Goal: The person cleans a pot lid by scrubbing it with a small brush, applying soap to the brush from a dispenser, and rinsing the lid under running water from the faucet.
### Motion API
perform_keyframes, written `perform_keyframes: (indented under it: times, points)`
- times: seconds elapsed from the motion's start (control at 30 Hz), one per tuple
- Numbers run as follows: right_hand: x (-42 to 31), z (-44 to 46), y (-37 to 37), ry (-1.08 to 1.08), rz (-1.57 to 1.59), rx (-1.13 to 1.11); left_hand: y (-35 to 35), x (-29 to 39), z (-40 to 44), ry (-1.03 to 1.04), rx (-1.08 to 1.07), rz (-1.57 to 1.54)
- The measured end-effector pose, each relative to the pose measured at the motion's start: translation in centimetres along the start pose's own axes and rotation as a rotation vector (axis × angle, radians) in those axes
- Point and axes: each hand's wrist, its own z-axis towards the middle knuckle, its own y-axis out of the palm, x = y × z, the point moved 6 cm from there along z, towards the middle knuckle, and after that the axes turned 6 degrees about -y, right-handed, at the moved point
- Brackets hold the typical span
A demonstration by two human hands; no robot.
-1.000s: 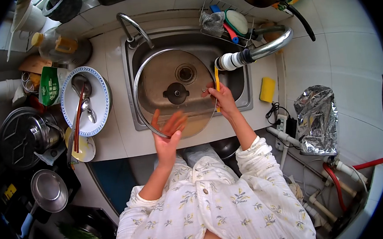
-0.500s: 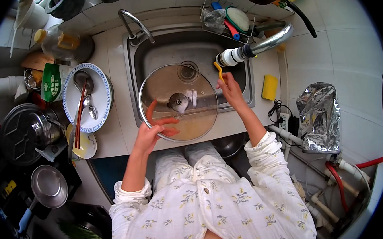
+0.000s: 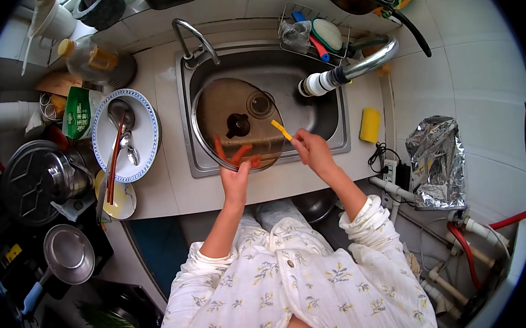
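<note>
My left hand (image 3: 236,181) grips the near rim of a round glass pot lid (image 3: 213,103), its thumb in front and its fingers showing through the glass. The lid is tilted over the sink (image 3: 323,114), with its metal rim around it and a dark knob (image 3: 238,125) at its middle. My right hand (image 3: 313,153) is closed on a small, slim yellow tool (image 3: 281,130), whose exact kind I cannot make out. The tool's tip reaches over the lid's right side; whether it touches the glass I cannot tell.
A chrome tap (image 3: 196,40) stands behind the sink, and a thick spout (image 3: 348,73) reaches in from the right. Left lies a bowl (image 3: 149,111) with spoons and chopsticks. A yellow sponge (image 3: 369,125) sits at right, near a wire rack (image 3: 342,36) of brushes.
My right hand has brought the yellow tool left and nearer, from beside the spout to the lid. My left hand has shifted right, and the lid's tilt has changed.
</note>
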Motion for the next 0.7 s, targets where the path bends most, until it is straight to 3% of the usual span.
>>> perform_keyframes:
  times: [0.17, 0.27, 0.47, 0.57, 0.7]
  points:
    - [1.0, -1.2, 2.5, 0.121, 0.073, 0.076, 1.4, 0.3, -0.9, 0.125, 0.107, -0.026]
    - [-0.3, 0.0, 2.9, -0.052, -0.140, 0.233, 2.0, -0.1, -1.8, 0.144, 0.124, -0.009]
    - [1.4, 3.4, 1.7, -0.110, -0.191, 0.215, 1.8, -0.5, -2.7, 0.089, 0.077, -0.049]
    - [0.4, 5.7, 0.7, -0.269, -0.338, 0.235, 2.1, -1.1, -3.6, 0.055, 0.030, -0.072]
    - [-1.4, 8.1, 0.9, -0.228, -0.403, 0.142, 2.8, -1.0, -3.8, 0.019, -0.006, -0.067]
